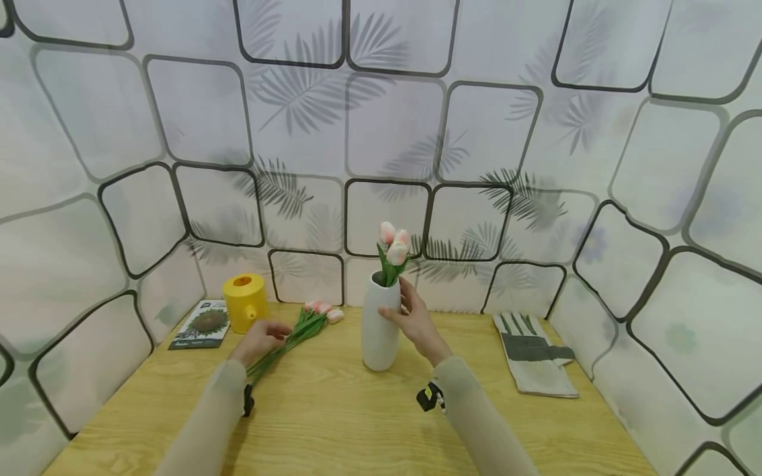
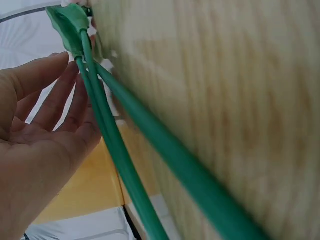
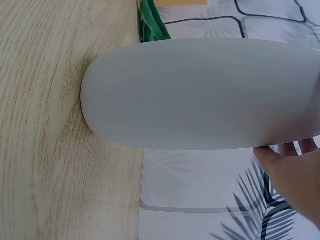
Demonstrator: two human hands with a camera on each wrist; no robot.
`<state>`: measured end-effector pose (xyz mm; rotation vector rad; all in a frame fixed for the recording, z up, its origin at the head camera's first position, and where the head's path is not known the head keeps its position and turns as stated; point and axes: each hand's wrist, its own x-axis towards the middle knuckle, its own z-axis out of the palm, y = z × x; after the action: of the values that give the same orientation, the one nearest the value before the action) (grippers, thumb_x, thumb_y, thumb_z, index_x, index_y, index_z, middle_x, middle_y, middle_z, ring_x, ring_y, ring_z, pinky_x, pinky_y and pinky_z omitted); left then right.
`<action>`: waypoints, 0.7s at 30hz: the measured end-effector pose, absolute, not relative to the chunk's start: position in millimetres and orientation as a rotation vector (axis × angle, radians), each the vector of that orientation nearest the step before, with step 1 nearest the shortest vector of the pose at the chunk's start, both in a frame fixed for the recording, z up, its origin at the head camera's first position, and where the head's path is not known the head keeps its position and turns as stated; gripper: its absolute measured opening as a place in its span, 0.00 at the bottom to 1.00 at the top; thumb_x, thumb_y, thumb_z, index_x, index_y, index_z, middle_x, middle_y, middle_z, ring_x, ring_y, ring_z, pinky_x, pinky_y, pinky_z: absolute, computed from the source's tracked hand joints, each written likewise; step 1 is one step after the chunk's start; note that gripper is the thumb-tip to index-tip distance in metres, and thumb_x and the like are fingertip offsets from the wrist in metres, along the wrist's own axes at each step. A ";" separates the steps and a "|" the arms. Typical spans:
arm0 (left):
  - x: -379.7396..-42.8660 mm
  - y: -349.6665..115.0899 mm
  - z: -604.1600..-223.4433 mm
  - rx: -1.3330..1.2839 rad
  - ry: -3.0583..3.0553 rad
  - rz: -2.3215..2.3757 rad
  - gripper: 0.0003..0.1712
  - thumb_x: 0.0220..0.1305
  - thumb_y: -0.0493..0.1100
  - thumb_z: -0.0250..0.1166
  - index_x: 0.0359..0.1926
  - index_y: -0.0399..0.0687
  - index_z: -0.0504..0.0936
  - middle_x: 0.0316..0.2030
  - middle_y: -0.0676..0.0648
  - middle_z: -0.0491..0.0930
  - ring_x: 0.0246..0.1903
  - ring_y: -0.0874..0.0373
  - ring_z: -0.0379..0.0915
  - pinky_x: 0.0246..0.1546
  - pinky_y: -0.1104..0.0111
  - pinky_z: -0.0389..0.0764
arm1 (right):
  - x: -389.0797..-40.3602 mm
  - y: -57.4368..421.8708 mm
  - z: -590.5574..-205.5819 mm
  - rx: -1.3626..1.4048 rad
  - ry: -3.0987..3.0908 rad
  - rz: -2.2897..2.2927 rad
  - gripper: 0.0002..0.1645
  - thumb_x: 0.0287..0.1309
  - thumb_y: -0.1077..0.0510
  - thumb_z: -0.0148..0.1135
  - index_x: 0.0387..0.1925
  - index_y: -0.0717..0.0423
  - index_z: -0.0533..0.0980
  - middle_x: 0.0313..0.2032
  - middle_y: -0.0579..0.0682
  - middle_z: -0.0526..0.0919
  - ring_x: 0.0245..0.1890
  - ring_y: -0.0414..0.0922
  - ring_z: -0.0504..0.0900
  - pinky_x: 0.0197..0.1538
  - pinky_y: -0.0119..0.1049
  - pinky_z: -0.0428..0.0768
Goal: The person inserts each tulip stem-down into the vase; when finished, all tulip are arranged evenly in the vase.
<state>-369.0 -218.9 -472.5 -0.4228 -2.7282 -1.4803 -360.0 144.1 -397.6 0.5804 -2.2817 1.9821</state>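
Observation:
A white vase stands upright on the table with several pale pink tulips in its mouth. My right hand holds the vase's upper right side, thumb toward the front; in the right wrist view the fingers lie along the vase wall. More pink tulips lie on the table left of the vase, their green stems toward me. At those stems is my left hand. In the left wrist view its fingers are loosely bent beside the green stems, with the thumb tip close to a leaf.
A yellow watering can stands behind the left hand, beside a seed packet with a sunflower-like picture. Grey-and-white gloves lie at the right. A patterned curtain closes off the back and both sides of the wooden table.

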 end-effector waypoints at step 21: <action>-367.1 -208.6 -468.4 -0.065 -2.735 -1.485 0.18 0.55 0.26 0.64 0.49 0.29 0.82 0.45 0.31 0.83 0.45 0.42 0.79 0.39 0.61 0.83 | -358.4 144.9 -397.2 0.597 -2.280 1.992 0.51 0.61 0.59 0.67 0.77 0.49 0.48 0.75 0.55 0.56 0.73 0.57 0.58 0.73 0.57 0.57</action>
<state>-367.1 -208.6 -468.4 -0.0648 -2.7350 -1.4854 -358.4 144.9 -397.2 0.5966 -2.2805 1.9919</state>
